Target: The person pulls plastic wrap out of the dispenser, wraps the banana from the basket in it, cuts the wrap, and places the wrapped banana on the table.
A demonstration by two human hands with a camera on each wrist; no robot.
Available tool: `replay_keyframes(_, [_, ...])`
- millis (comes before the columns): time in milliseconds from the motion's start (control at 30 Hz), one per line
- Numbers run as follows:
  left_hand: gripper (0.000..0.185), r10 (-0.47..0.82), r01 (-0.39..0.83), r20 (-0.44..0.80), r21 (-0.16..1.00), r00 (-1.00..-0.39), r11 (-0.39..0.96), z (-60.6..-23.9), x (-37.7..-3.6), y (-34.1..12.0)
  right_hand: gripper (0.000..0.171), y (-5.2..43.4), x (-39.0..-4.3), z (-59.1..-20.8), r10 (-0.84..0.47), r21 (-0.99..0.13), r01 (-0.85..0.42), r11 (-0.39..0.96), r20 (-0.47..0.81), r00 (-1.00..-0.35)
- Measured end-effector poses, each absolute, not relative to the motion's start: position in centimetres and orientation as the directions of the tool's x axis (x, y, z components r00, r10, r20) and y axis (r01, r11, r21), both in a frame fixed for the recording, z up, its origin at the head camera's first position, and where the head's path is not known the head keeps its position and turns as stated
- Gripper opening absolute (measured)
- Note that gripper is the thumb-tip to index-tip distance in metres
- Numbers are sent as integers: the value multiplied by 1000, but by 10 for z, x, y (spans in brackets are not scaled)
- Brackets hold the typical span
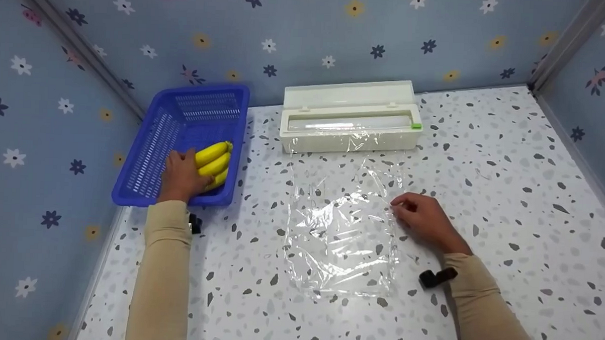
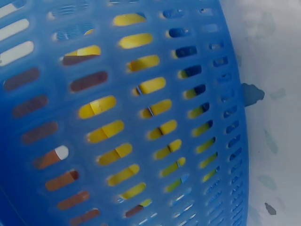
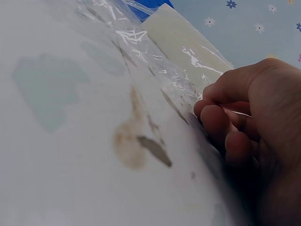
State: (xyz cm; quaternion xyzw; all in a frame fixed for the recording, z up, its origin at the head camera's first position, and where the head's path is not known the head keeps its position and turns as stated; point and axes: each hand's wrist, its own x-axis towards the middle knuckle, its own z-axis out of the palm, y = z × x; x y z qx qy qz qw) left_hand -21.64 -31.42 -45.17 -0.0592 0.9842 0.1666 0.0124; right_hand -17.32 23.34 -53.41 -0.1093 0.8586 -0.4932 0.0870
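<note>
Inside a blue plastic basket (image 1: 178, 201), my left hand (image 1: 181, 176) grips a bunch of yellow bananas (image 1: 213, 163) from its left side, the thumb at the near end. The left wrist view shows the bananas (image 2: 153, 85) and parts of the hand only through the slots of the basket wall (image 2: 66, 122). A sheet of clear cling film (image 1: 338, 231) lies on the table, drawn out from a white dispenser box (image 1: 351, 141). At the sheet's right edge, my right hand (image 1: 424, 219) pinches the film between thumb and forefinger, the other fingers curled.
The dispenser's lid (image 1: 348, 92) stands raised against the patterned back wall (image 1: 317, 34). A green slider (image 1: 416, 126) sits at the box's right end. Speckled tabletop (image 1: 512, 207) extends right of the film. Side walls enclose the table left and right.
</note>
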Motion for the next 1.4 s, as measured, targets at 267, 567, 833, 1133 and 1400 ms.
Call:
replay_keyframes(267, [78, -153, -173, -85, 315, -984, 933, -451, -215, -314, 11, 234, -174, -535, -269, -858, -109, 503, -35, -962])
replay_keyframes(567, [76, -155, -186, -127, 296, -980, 937, -448, -211, -313, 10, 232, -172, -533, -275, -858, -124, 498, -21, -961])
replay_keyframes(833, [76, -148, -178, -121, 292, -982, 940, -447, -215, -313, 10, 232, -172, -533, -271, -862, -129, 490, -10, -963])
replay_keyframes(1133, [72, -152, -168, -73, 308, -986, 936, -447, -215, -313, 11, 233, -173, -533, -274, -858, -129, 498, -14, -962])
replay_keyframes(1400, [70, -163, -147, 13, 363, -987, 920, -445, -215, -310, 10, 233, -173, -533, -262, -855, -135, 501, -1, -965])
